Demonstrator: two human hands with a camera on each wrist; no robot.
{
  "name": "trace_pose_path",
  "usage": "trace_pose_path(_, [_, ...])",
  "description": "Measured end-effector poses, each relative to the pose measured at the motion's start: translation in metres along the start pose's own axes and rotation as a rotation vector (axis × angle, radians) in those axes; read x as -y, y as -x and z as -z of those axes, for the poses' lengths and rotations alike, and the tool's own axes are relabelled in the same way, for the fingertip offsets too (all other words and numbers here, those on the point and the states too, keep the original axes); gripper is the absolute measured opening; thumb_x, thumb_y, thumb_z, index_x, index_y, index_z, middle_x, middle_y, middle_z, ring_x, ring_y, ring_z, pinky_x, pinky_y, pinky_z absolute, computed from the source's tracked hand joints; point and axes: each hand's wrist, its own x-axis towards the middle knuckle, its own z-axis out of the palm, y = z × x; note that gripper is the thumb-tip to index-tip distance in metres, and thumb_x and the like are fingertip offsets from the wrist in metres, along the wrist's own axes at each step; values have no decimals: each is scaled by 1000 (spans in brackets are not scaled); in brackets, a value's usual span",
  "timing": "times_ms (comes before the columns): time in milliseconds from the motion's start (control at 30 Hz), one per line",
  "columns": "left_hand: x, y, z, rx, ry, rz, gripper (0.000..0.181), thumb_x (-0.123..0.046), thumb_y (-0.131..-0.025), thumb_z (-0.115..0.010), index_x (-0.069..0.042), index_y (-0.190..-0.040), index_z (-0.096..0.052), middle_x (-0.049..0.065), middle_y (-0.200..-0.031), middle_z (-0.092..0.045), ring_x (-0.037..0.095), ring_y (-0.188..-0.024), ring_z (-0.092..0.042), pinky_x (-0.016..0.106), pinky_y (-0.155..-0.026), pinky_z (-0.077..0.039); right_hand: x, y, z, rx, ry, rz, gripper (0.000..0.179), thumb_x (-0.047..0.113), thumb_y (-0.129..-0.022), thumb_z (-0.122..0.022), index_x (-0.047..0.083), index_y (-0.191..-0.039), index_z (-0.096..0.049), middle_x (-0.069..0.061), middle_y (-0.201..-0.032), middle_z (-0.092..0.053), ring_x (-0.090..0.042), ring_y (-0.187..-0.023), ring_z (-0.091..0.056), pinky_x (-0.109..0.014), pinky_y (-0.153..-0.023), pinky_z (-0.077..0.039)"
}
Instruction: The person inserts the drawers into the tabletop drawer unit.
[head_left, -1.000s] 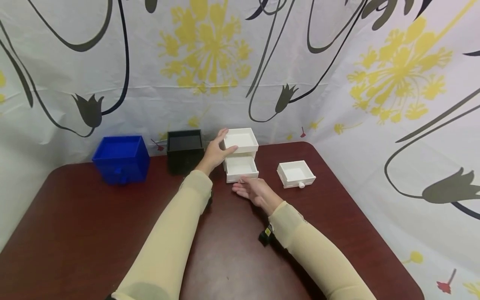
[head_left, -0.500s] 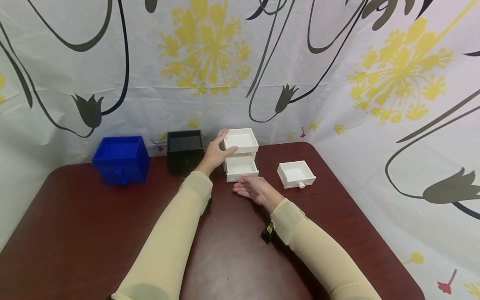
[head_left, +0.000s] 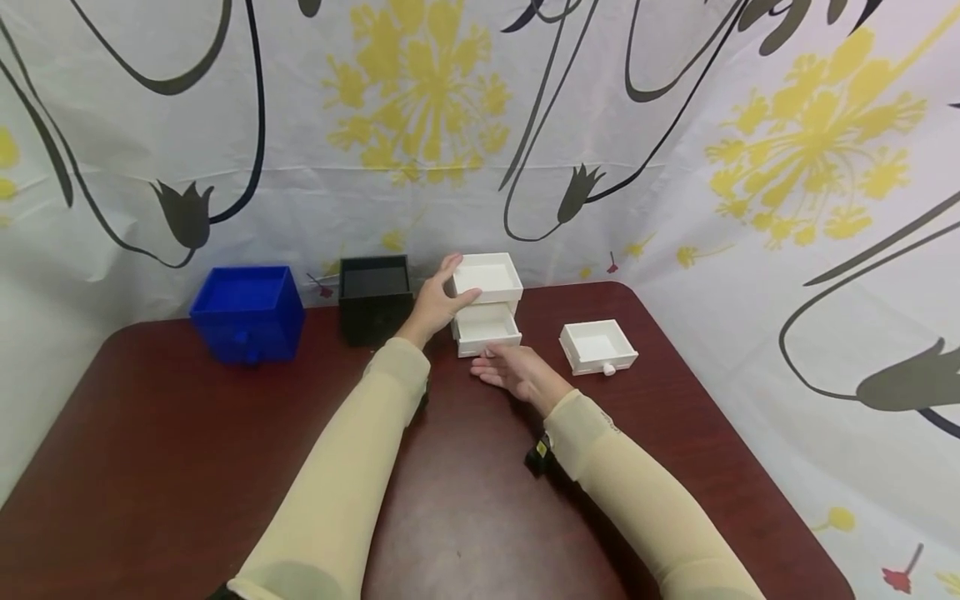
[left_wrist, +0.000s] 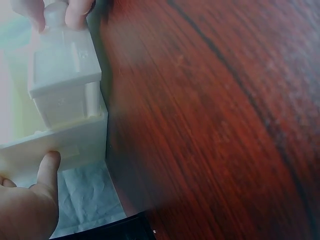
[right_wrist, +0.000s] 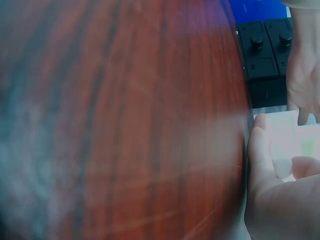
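A small white drawer cabinet (head_left: 491,295) stands at the back of the table, its lower drawer (head_left: 471,345) pulled part way out. My left hand (head_left: 433,305) grips the cabinet's upper left side, thumb at the front and fingers reaching over behind. At the drawer's front is my right hand (head_left: 522,375), pinching its round knob (right_wrist: 283,168) between thumb and a finger. In the left wrist view, fingers flank that knob (left_wrist: 55,15) above the drawer front (left_wrist: 65,60). A second white drawer (head_left: 588,367) lies loose to the right, knob facing me.
A black drawer cabinet (head_left: 375,323) stands close to the left of the white one. Farther left is a blue cabinet (head_left: 281,325) with a knob. A patterned cloth (head_left: 450,212) hangs behind and to the right of the reddish-brown table (head_left: 247,433).
The lower drawer has slid slightly inward, with my right hand moving along at its knob. My left hand keeps its grip on the cabinet. The head view has shifted a little.
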Motion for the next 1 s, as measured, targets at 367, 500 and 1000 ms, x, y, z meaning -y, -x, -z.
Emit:
trace_pose_path(367, [0,-1,-1,12,18,12,80,-38,-93,-76,-19,-159,-36,-4,-167,-25,18,-153,-20,40,-123,-17,1,-2,1,9,-43,-12,20,13,-108,-48,-4,-115,-57,-21,-105,-71,-24,-91,-73,-35,-88,-58])
trace_pose_path(500, [0,-1,0,11,15,17,80,-38,-93,-76,-20,-160,-36,-5,-168,-23,19,-153,-19,42,-123,-17,2,-3,2,35,-77,-27,23,14,-109,-48,-5,-120,-55,-21,-110,-70,-24,-95,-72,-34,-91,-57])
trace_pose_path(1000, [1,0,-2,14,19,18,81,-37,-93,-75,-18,-160,-34,-3,-168,-22,18,-153,-18,41,-123,-16,4,-4,6,71,-122,-65,32,15,-108,-50,-7,-131,-53,-20,-114,-70,-24,-100,-71,-35,-97,-54])
